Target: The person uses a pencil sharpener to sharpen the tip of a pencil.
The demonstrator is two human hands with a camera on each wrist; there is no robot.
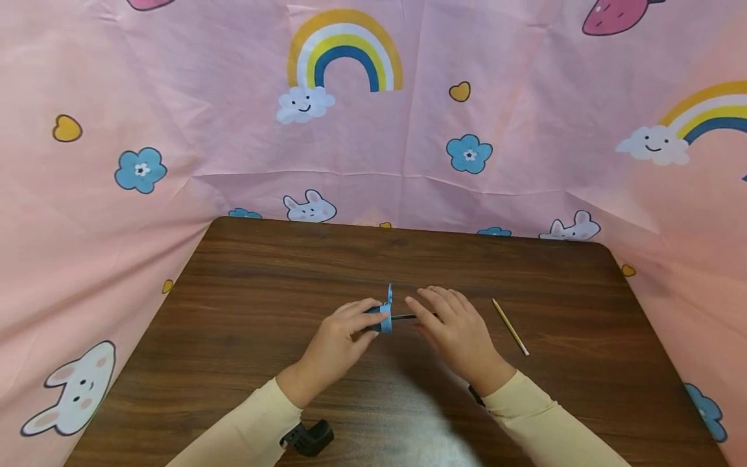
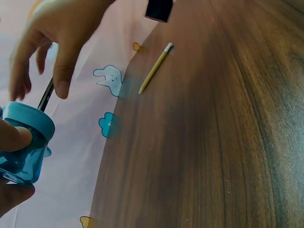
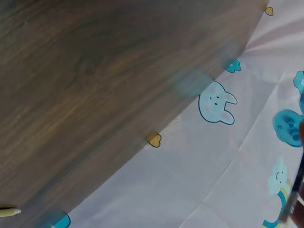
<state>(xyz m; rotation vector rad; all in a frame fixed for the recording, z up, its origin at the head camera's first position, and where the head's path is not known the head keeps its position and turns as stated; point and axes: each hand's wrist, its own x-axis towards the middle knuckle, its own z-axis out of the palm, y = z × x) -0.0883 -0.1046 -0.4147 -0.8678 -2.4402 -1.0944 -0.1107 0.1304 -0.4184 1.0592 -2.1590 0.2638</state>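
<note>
My left hand (image 1: 357, 326) grips a small blue pencil sharpener (image 1: 385, 318) just above the middle of the brown table (image 1: 262, 292). In the left wrist view its thumb and fingers pinch the sharpener (image 2: 23, 142) by its translucent body. A dark pencil (image 1: 404, 316) sticks out of the sharpener toward the right. My right hand (image 1: 449, 321) hovers over that pencil's free end with relaxed, spread fingers. From the left wrist, the right hand's fingers (image 2: 59, 61) hang either side of the dark pencil (image 2: 46, 96) without pinching it.
A yellow pencil (image 1: 510, 326) lies loose on the table to the right of my right hand, also visible in the left wrist view as the yellow pencil (image 2: 154, 69). A pink patterned cloth (image 1: 373, 130) surrounds the table on three sides.
</note>
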